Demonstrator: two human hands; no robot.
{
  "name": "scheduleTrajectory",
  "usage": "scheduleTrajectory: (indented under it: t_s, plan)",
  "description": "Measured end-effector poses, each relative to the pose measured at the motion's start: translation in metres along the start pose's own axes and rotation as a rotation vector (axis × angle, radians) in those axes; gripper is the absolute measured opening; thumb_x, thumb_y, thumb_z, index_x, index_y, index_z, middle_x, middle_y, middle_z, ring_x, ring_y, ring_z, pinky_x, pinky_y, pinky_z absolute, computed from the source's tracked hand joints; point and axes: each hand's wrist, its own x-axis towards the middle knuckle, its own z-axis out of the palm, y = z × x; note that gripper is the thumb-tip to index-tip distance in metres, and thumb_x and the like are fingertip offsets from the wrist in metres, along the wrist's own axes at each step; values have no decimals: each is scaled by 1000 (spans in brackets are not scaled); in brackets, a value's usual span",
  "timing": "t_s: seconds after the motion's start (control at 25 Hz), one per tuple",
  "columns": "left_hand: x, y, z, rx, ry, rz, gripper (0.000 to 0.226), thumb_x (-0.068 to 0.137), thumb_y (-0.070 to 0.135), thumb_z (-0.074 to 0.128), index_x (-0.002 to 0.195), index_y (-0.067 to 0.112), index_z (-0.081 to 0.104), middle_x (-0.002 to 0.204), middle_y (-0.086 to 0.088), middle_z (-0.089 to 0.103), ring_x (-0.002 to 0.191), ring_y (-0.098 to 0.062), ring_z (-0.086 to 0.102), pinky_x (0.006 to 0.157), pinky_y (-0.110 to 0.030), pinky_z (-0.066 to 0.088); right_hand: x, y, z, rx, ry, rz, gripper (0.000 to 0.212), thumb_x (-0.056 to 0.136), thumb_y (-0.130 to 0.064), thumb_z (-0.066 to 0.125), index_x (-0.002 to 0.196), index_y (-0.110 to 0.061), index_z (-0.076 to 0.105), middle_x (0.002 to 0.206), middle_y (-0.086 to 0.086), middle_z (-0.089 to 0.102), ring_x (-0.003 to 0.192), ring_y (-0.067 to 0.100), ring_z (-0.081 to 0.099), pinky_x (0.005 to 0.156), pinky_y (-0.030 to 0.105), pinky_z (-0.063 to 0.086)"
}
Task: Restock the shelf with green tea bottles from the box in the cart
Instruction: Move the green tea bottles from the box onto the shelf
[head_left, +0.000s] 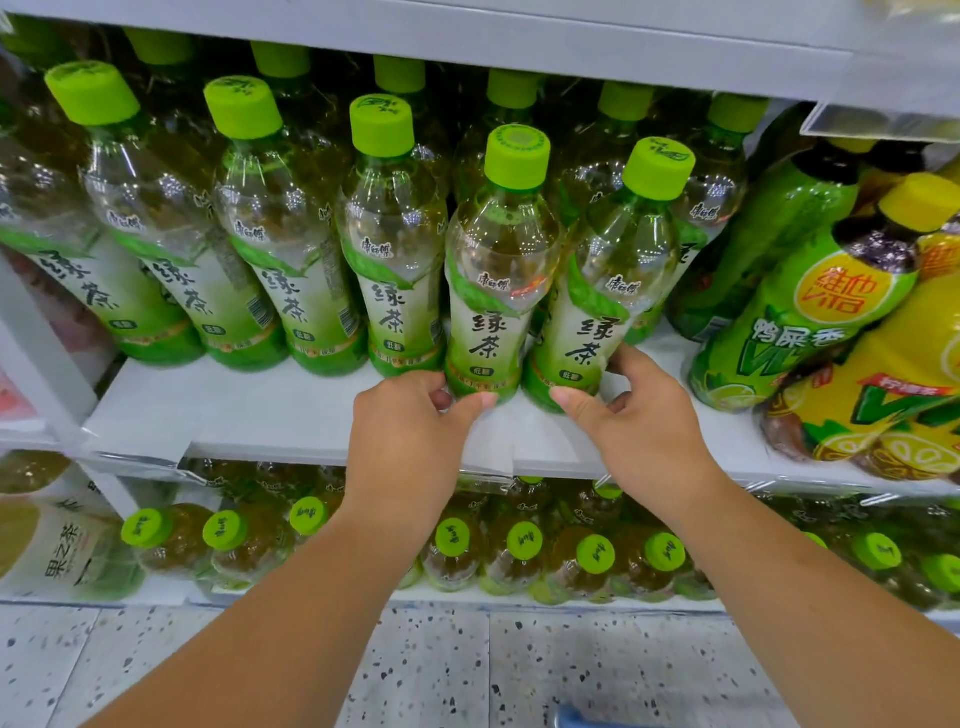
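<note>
Gripping bases, L hand (410, 431) on left btl (498, 291), R hand (641, 421) on right btl (605, 312), both set back from shelf (234, 410) edge.

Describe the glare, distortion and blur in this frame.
Head view: even bright light; glare specks on the clear shoulders of the bottles; wide-angle bend fans the bottles outward and slants the shelf; the lower bottles look dimmer and softer; the left hand and right hand are sharp.
</note>
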Motion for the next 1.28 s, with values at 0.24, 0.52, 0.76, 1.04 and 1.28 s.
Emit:
scheduleTrajectory:
  t_s: [0.24,0.52,0.76,1.04,1.28]
  plan:
    - [2,2,3,0,13,14,38,82,49,78,83,11,75,74,4,68,74,-19,65,74,-39,55,6,7,4,26,45,40,52,82,-41,79,127,-30,55,122,-16,65,81,10,48,96,39,52]
    - [5,4,6,12,26,65,37,85,48,75,85,11,76,69,10,65,78,-20,65,77,-38,54,8,9,6,99,51,49,48,80,-45,79,122,-40,58,123,-23,65,87,10,51,94,54,54]
    - [5,4,9,20,54,67,39,85,49,74,84,10,76,73,3,70,79,-23,66,78,-43,56,7,11,6,76,59,50,57,78,-51,78,130,-37,60,123,-26,66,83,5,52,93,51,56]
    - [4,4,9,46,60,66,38,85,51,74,82,14,75,70,10,67,75,-18,66,77,-41,56,7,14,3,29,28,12,56,81,-53,73,134,-44,58,124,-34,64,72,-7,48,93,47,56]
    - [4,3,9,29,80,68,38,84,51,75,84,13,75,73,8,69,77,-20,67,78,-44,57,9,17,3,-12,19,3,66,73,-70,65,134,-49,56,124,-35,63,72,-5,47,90,47,58]
